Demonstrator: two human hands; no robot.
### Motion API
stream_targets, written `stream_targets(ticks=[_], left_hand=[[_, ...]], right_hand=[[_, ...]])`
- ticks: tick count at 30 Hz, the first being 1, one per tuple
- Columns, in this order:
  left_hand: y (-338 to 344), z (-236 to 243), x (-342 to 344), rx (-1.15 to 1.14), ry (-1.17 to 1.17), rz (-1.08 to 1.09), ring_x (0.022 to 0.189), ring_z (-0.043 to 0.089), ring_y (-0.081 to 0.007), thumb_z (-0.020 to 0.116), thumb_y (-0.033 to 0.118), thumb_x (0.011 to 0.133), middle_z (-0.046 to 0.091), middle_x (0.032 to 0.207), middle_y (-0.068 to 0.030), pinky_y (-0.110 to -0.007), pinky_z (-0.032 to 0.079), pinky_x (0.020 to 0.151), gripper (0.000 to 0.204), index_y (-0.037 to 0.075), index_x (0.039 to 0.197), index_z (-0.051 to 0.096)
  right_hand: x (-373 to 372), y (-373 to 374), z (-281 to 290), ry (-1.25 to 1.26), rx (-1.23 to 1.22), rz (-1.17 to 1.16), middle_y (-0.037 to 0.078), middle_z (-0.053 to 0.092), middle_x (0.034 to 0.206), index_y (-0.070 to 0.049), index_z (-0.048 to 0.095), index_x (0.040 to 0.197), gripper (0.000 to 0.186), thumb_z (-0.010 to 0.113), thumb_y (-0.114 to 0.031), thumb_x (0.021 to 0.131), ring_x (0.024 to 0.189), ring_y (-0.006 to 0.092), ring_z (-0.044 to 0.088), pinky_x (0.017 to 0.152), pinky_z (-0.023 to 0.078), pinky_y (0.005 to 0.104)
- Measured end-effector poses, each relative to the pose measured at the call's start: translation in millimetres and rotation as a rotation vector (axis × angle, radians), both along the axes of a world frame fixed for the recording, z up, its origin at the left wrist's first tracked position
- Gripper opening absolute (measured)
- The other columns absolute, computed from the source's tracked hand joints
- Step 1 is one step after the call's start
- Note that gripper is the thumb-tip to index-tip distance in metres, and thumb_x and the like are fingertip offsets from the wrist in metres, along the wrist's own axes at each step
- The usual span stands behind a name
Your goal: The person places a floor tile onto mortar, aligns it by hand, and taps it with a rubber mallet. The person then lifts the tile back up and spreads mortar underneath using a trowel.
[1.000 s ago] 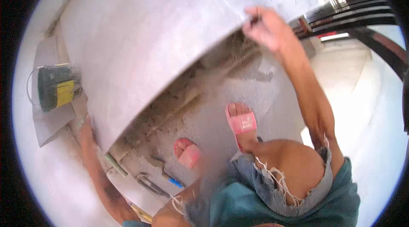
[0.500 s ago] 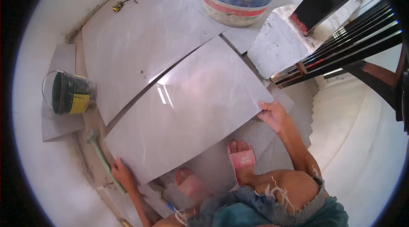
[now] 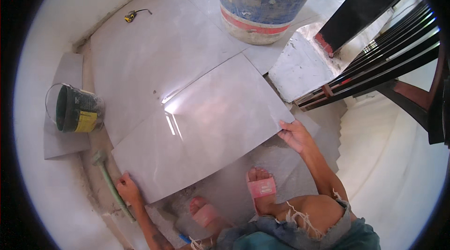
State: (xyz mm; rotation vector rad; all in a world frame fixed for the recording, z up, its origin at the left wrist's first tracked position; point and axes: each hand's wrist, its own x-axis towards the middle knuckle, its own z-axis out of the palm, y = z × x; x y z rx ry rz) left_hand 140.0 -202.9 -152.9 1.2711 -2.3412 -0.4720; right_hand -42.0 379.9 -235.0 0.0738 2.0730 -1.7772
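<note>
I have a large glossy grey tile [image 3: 201,123] lying in front of me, its far edge along the neighbouring floor tile [image 3: 131,62] with only a thin seam between them. My left hand [image 3: 129,189] grips its near-left corner, fingers curled at the edge. My right hand [image 3: 293,133] holds the near-right corner, thumb on top. Just left of my left hand lies a mallet [image 3: 112,184] with a pale green handle. A tool's blue handle [image 3: 183,237] shows below the tile, partly hidden by my legs.
A large white bucket [image 3: 260,20] stands at the back, a small dark bucket [image 3: 75,109] at left beside a tile offcut [image 3: 63,147]. A tape measure [image 3: 130,15] lies on the floor. Right are a white plinth [image 3: 297,71], black railing [image 3: 365,67] and descending steps [image 3: 323,142]. My sandalled feet are below.
The tile has come down from a tilted position to lie nearly flat, and its gap to the neighbouring tile has narrowed. My right hand has moved down with it.
</note>
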Motion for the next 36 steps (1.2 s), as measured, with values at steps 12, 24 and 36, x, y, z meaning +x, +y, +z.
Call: stream_targets(ticks=[12,24,36], left_hand=[[25,21,-22,0.042,-0.075,0.007,0.074,0.054,-0.0376,0.058,0.035,0.088,0.061,0.080,-0.0259,-0.043,0.043,0.075,0.046,-0.012,0.087,0.060],[16,12,-16,0.043,-0.062,0.004,0.074,0.058,-0.0357,0.059,0.035,0.087,0.062,0.079,-0.0248,-0.043,0.044,0.073,0.046,-0.011,0.085,0.061],[6,-2,-5,-0.023,-0.063,0.068,0.071,0.060,-0.0356,0.060,0.034,0.085,0.064,0.075,-0.0241,-0.043,0.046,0.070,0.043,-0.009,0.083,0.063]], right_hand=[[-16,-1,4,0.011,0.106,0.038,0.011,0.056,0.127,-0.001,0.045,0.130,0.049,0.064,0.001,0.085,0.117,0.0241,0.054,0.102,0.044,0.0414],[-18,-38,65,-0.406,-0.559,-0.357,0.011,0.056,0.125,-0.001,0.046,0.129,0.047,0.063,0.003,0.085,0.116,0.0240,0.054,0.102,0.045,0.0414],[-22,4,-16,-0.180,-0.076,-0.012,0.011,0.058,0.122,0.001,0.049,0.125,0.040,0.061,0.001,0.087,0.112,0.0256,0.057,0.101,0.045,0.0418]])
